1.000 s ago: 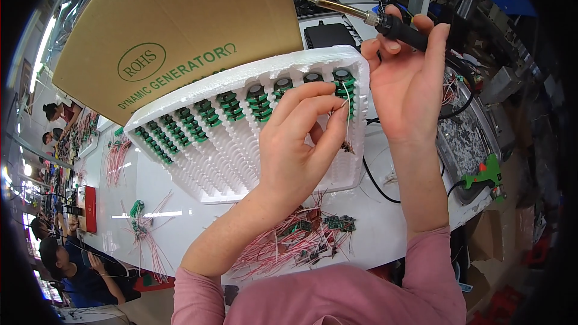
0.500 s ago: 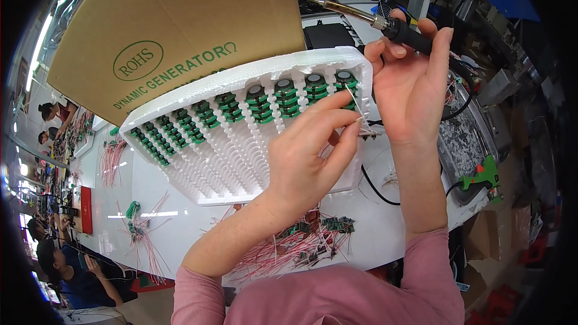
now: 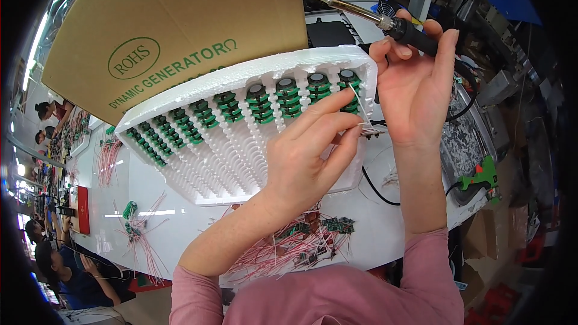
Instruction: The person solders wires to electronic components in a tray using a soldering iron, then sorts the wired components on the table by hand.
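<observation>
My left hand point(image 3: 304, 153) pinches a thin white wire point(image 3: 359, 97) between thumb and fingers, at the right end of a white foam tray point(image 3: 241, 79). The wire reaches up to the top of the rightmost stack of round green parts point(image 3: 347, 78); whether it joins them I cannot tell. More stacks of these dark-topped discs fill the far ends of the tray's grooves. To the right, my right hand point(image 3: 415, 99) is palm up, its fingers curled round the black handle of a soldering iron point(image 3: 412, 36). The iron's metal tip points left, above the tray and apart from it.
A large cardboard box point(image 3: 198, 18) stands behind the tray. Small circuit boards with red and white wires point(image 3: 295, 241) lie near my body, another bunch point(image 3: 135, 225) at left. A green glue gun point(image 3: 480, 174) sits at right. Co-workers point(image 3: 72, 271) sit at far left.
Both hands keep their holds on the wire and the soldering iron. The iron and my right hand have shifted slightly right, and the cardboard box appears a little further left.
</observation>
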{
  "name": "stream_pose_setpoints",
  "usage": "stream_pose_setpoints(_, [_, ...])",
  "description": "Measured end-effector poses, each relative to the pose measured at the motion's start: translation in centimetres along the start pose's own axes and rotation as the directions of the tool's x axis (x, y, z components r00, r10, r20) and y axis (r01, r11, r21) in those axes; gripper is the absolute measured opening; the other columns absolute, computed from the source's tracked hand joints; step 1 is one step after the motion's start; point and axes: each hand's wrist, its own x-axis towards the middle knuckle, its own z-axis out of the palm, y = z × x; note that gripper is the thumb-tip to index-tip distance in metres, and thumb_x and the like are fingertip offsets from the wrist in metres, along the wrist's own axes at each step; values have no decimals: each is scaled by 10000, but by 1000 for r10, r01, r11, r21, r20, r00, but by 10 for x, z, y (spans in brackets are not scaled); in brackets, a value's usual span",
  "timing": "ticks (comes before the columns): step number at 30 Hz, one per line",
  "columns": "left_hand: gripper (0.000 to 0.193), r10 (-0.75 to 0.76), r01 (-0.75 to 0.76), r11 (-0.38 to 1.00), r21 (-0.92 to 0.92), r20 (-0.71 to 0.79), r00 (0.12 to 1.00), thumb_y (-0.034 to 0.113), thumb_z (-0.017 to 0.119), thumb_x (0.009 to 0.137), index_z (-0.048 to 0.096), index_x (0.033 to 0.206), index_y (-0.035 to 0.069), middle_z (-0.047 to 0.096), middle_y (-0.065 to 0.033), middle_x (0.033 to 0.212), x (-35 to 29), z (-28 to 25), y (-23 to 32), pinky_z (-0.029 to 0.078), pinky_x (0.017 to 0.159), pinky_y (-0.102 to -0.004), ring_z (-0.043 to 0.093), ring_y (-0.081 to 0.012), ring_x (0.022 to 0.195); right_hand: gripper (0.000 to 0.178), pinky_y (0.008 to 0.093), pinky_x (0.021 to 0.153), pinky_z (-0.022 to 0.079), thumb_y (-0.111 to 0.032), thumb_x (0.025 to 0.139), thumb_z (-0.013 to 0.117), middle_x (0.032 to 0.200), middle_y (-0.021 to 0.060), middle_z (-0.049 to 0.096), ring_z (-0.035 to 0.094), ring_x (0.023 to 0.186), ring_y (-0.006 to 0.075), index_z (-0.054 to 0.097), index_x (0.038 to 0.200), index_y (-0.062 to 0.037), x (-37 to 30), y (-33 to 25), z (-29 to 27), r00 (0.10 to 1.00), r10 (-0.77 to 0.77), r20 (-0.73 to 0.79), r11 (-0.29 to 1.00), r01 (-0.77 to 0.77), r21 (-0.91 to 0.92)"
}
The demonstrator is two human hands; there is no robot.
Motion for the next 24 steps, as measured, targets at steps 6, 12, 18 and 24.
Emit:
stream_pose_setpoints(6, [139, 48, -47, 999, 18, -29, 998, -42, 616, 710, 611, 841, 5, 555, -151, 1076, 1, 0, 2, 457, 572, -210, 572, -107, 674, 330, 314, 721, 465, -411, 891, 402, 993, 106, 539, 450, 663, 96, 475, 958, -96, 1, -1, 0, 1000, -7, -7, 999, 7, -34])
stream_pose_setpoints(12, [150, 61, -62, 995, 72, 9, 998, -54, 619, 697, 607, 835, 3, 540, -169, 1110, 1, 2, -3, 452, 567, -208, 584, -107, 698, 327, 316, 723, 464, -407, 892, 403, 994, 106, 539, 449, 660, 96, 475, 956, -95, 1, -1, -2, 1000, -3, -6, 1000, 3, -21])
stream_pose_setpoints(18, [146, 100, -102, 992, 80, 26, 995, -45, 623, 697, 605, 834, 3, 541, -177, 1108, 1, 2, -8, 450, 579, -209, 587, -110, 744, 330, 314, 720, 463, -411, 890, 408, 985, 103, 542, 445, 654, 98, 474, 955, -94, 0, 4, -1, 1000, -8, -21, 999, 7, -38])
stream_pose_setpoints(24, [116, -5, 2, 998, -67, -37, 999, 51, 636, 727, 613, 841, 57, 599, -73, 932, -1, 0, 2, 464, 544, -232, 588, -112, 658, 294, 309, 746, 429, -362, 889, 434, 1004, 107, 537, 449, 663, 114, 532, 917, -86, -1, 3, 1, 1000, -2, 8, 1000, 2, -5])
